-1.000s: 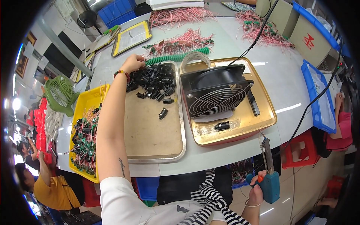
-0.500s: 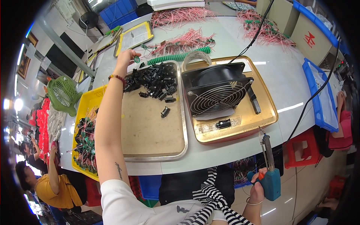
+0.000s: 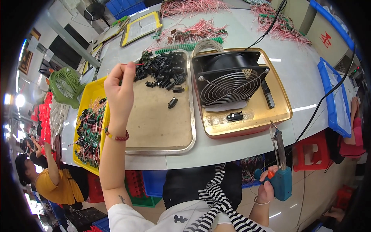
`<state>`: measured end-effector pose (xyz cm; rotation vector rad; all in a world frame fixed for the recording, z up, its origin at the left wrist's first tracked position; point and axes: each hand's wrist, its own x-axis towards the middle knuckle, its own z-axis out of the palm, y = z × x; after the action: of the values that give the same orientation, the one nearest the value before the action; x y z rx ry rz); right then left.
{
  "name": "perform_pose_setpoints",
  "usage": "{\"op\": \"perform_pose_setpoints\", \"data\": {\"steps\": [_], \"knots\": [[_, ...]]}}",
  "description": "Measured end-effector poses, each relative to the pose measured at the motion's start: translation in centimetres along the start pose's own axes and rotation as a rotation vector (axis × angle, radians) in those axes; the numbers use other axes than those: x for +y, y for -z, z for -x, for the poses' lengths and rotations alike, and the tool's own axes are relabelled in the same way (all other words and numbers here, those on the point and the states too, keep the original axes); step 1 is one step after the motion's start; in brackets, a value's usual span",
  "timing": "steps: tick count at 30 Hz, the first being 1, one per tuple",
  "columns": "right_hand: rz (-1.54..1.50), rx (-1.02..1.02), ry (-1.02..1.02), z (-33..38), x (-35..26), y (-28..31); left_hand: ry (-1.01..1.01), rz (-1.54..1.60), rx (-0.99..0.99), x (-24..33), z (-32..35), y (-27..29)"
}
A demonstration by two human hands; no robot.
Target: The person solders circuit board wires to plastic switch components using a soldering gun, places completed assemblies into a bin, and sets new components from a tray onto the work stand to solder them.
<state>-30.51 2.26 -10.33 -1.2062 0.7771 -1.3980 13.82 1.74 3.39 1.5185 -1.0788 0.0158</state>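
The left hand (image 3: 120, 89) is raised above the left edge of the silver tray (image 3: 160, 133), and its fingers are pinched closed on a thin red wire (image 3: 131, 64). Just to the right of this hand, a pile of small black parts (image 3: 162, 71) lies at the far end of the tray. The right hand (image 3: 266, 187) is low, near the table edge, with fingers wrapped closed around the handle of a blue soldering tool (image 3: 281, 170) whose tip points up. A black fan (image 3: 230, 79) stands on the golden tray (image 3: 270, 120) beside it.
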Motion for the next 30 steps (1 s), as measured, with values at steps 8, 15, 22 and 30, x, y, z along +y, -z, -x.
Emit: {"op": "perform_pose_setpoints", "data": {"steps": [8,15,22,30], "knots": [[0.006,-0.023,0.022,0.8,-0.1,0.2,0.051,0.183,0.022,1.8,-0.1,1.8],[-0.011,0.005,0.027,1.0,-0.1,0.3,0.354,0.073,-0.252,4.7,8.0,3.8],[0.015,-0.021,0.036,0.7,0.0,0.3,0.193,-0.615,-0.609,1.9,12.0,4.7],[0.032,-0.033,0.055,1.3,-0.1,0.0,-0.435,-0.848,-0.71,3.7,8.9,2.5]]}}
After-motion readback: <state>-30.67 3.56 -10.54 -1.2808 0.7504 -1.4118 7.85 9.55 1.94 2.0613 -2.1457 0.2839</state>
